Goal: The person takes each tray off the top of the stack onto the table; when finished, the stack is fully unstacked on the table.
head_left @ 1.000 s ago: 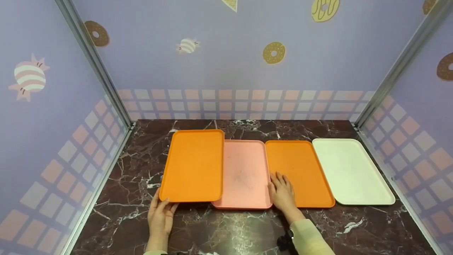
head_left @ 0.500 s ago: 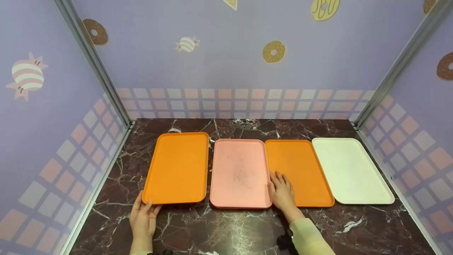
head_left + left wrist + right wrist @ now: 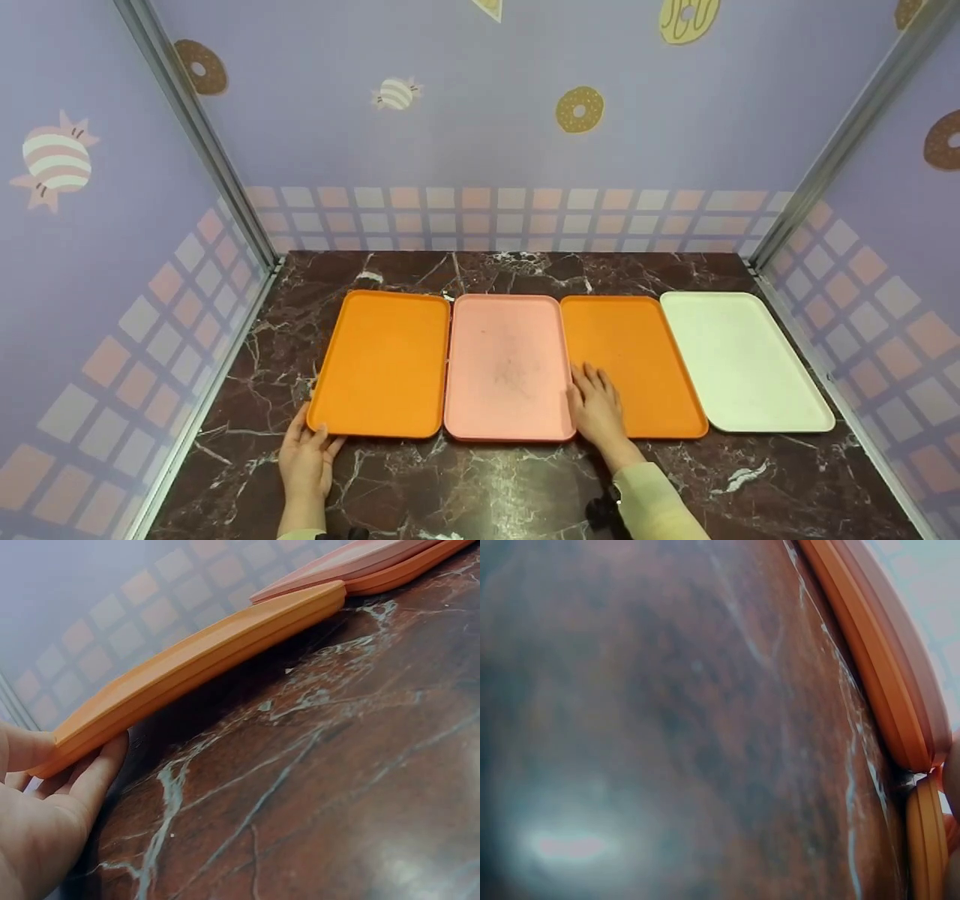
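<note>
My left hand (image 3: 306, 461) grips the near left corner of an orange tray (image 3: 382, 367), thumb at the top edge and fingers underneath. In the left wrist view this tray (image 3: 202, 652) is raised over the table at the near side, with shadow below. Beside it lies a pink tray (image 3: 510, 367), stacked on another orange tray (image 3: 870, 660) that shows at its rim. My right hand (image 3: 598, 412) rests with extended fingers at the pink tray's right edge, over the left side of a further orange tray (image 3: 649, 360). Little of that hand shows in the right wrist view.
A white tray (image 3: 750, 367) lies at the right end of the row. The dark marbled table (image 3: 480, 487) extends in front of the trays. Patterned purple walls (image 3: 480, 150) with metal corner posts stand behind and on both sides.
My left hand has carried the orange tray left off the pink tray, then lowered it and brought it slightly back right, close beside the pink one. The right hand stays in place.
</note>
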A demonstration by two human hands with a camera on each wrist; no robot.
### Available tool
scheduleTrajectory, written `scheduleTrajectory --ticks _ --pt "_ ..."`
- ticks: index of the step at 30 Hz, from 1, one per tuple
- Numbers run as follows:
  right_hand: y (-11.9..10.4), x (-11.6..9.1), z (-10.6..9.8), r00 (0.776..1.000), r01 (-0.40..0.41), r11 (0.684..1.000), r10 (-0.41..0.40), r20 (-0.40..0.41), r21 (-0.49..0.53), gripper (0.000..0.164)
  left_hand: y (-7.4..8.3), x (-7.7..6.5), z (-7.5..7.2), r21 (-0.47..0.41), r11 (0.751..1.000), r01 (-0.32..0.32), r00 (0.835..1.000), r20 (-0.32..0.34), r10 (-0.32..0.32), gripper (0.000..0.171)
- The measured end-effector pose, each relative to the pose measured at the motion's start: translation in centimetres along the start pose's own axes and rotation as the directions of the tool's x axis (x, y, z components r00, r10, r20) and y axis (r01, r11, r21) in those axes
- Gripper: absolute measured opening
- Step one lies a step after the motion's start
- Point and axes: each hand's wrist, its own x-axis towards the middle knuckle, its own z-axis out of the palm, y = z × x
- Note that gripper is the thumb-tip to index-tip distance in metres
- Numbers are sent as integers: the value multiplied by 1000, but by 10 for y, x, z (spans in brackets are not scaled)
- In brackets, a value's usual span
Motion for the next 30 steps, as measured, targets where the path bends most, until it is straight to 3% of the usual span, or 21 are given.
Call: scheduleTrajectory --ticks 9,15,19,23,30 --pt "-1 -1 1 999 27 999 -27 -35 -23 45 -4 -2 4 162 986 23 999 -31 -18 67" --pt "0 0 1 999 19 1000 -20 -35 -14 46 -4 -2 6 309 951 2 997 -79 24 70" --pt "1 0 1 999 10 1000 -11 -30 -13 47 -3 -3 7 437 899 -26 989 -118 87 69" --pt "1 1 2 1000 9 1000 -10 -28 -21 47 -1 -4 9 560 827 -54 982 -122 147 68" --pt "1 1 2 1000 -3 1000 3 -9 -20 48 -5 -6 9 751 648 -131 955 -79 284 66"
